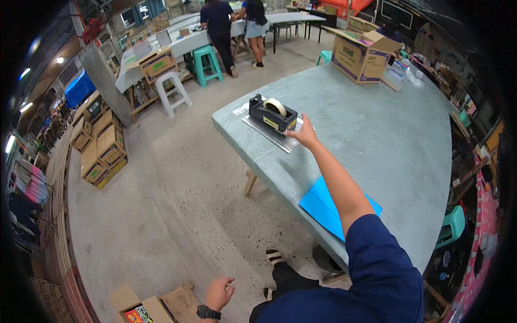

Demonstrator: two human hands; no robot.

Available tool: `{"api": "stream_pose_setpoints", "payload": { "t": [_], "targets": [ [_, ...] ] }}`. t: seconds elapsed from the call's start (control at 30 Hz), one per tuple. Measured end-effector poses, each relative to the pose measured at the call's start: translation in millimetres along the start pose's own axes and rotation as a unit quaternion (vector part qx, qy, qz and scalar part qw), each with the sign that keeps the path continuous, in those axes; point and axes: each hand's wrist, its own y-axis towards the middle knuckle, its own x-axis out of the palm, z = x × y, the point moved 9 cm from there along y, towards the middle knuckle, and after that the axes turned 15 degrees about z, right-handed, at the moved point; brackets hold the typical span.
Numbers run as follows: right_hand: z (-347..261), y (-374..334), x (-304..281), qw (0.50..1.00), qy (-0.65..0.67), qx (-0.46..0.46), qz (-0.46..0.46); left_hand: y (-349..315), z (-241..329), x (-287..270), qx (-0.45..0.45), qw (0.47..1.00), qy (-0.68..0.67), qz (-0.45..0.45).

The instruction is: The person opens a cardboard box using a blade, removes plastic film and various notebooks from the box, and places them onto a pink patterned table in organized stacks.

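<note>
My right hand (305,133) reaches out over the table and grips the near end of a black tape dispenser (273,116), thumb on one side and fingers on the other. A roll of pale tape (275,106) sits in the dispenser. Along its near left side lies a silver metal strip (276,141), close to the table's edge. My left hand (219,293) hangs low over the floor, loosely curled and holding nothing, with a dark watch on the wrist. Under my right forearm a bright blue sheet (325,207) lies on the table, partly hidden by the arm.
The grey-green table (377,134) bears an open cardboard box (361,56) at its far end. Another open carton (132,308) stands on the floor near my left hand. Stacked cartons (102,153), a white stool (172,92) and a green stool (206,65) stand left. Two people work farther back.
</note>
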Motion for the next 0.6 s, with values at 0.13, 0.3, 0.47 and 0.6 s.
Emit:
{"api": "stream_pose_setpoints", "payload": {
  "t": [0.13, 0.3, 0.47, 0.6],
  "targets": [
    [32.2, 28.0, 58.3, 0.993, 0.080, 0.073, -0.038, 31.0, 25.0, 10.7, 0.024, 0.993, -0.069, 0.089],
    [45.1, 47.3, 72.7, 0.997, 0.011, 0.040, -0.060, 130.4, 187.4, 69.5, 0.276, 0.949, -0.153, 0.009],
    [51.1, 48.1, 64.6, 0.938, 0.197, 0.275, -0.068, 165.4, 245.5, 130.7, 0.389, 0.920, -0.006, -0.035],
    [33.6, 36.6, -16.4, 0.940, 0.234, 0.246, -0.017, 189.5, 251.4, 136.9, 0.386, 0.920, 0.051, -0.036]
  ]
}}
